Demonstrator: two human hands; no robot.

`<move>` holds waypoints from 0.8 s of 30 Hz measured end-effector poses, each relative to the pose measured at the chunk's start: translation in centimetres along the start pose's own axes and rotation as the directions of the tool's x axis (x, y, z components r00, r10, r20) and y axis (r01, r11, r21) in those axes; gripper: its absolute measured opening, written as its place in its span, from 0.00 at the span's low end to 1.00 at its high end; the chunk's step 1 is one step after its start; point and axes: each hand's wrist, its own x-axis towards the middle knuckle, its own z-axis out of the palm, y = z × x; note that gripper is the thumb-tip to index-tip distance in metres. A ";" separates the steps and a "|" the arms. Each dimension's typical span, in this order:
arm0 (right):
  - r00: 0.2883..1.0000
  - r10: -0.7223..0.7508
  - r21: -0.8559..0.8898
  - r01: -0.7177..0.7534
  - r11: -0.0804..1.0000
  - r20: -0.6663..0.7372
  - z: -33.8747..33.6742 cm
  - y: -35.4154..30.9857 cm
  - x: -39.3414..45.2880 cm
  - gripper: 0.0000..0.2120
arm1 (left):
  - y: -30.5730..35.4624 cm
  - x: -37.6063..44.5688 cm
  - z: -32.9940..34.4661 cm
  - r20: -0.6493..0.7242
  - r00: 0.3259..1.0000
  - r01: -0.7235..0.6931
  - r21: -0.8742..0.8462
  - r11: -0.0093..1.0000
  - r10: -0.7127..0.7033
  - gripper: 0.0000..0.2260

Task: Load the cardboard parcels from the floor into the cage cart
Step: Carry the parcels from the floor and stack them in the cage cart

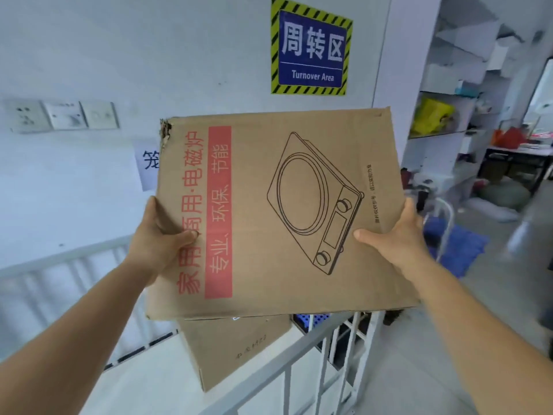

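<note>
Cardboard parcel [278, 217] — red lettering, cooktop drawing, torn corner, gripped both sides

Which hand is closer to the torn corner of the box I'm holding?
Left. The left hand grips the box on the edge below the torn corner. The right hand holds the opposite edge, a full box-width away.

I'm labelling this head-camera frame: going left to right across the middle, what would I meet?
Wall sockets → left hand → held cardboard parcel → right hand → blue cushion
</note>
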 end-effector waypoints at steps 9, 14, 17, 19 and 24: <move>0.919 -0.058 -0.019 0.071 0.997 0.389 16.0 -2.6 3.9 0.59 | -7.7 0.4 -6.5 -0.269 0.929 0.268 0.020 0.963 -0.253 0.34; 0.834 -0.062 -0.038 0.098 0.994 0.549 24.1 -3.5 2.5 0.57 | -12.7 -0.2 -11.2 -0.372 0.840 0.437 0.033 0.899 -0.395 0.27; 0.779 -0.051 -0.060 0.112 0.992 0.624 28.7 -4.1 1.1 0.56 | -15.7 -0.2 -14.3 -0.424 0.786 0.508 0.031 0.861 -0.449 0.30; 0.756 -0.033 -0.082 0.115 0.990 0.654 31.7 -4.5 -0.1 0.53 | -17.6 0.0 -16.2 -0.440 0.758 0.552 0.040 0.833 -0.481 0.31; 0.712 0.052 -0.197 0.122 0.973 0.700 38.1 -4.9 -3.0 0.54 | -22.7 1.4 -20.5 -0.402 0.708 0.652 0.057 0.756 -0.580 0.26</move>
